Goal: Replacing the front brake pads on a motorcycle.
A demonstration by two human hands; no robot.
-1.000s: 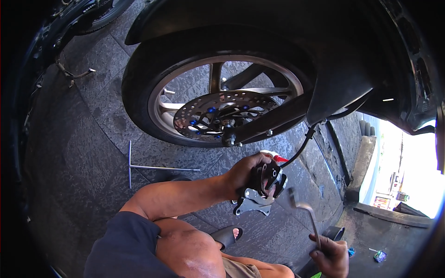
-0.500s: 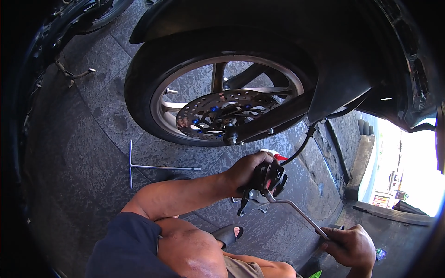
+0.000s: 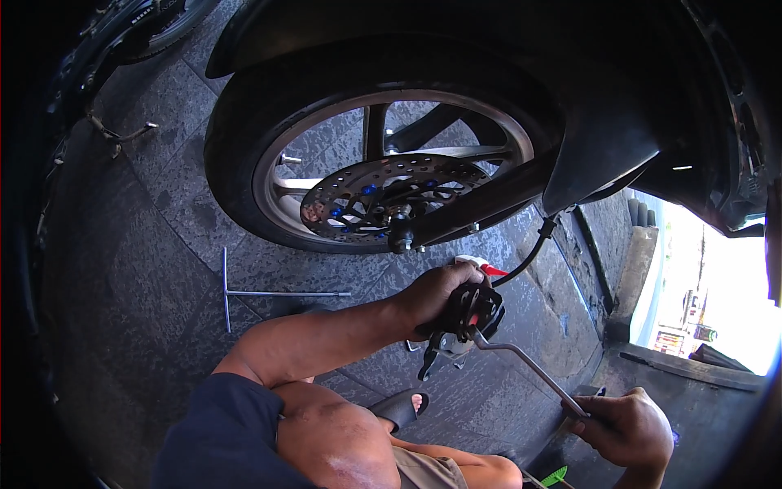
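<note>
Head view: wrench (image 3: 529, 371) slants from caliper (image 3: 464, 322) down-right to right hand (image 3: 627, 428).

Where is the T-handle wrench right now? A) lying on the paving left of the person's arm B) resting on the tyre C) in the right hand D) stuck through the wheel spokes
A: the T-handle wrench lies flat on the stone paving below the front wheel, touched by neither hand; the right hand grips a different, bent-shaft tool set against the brake caliper that the left hand holds.
</note>
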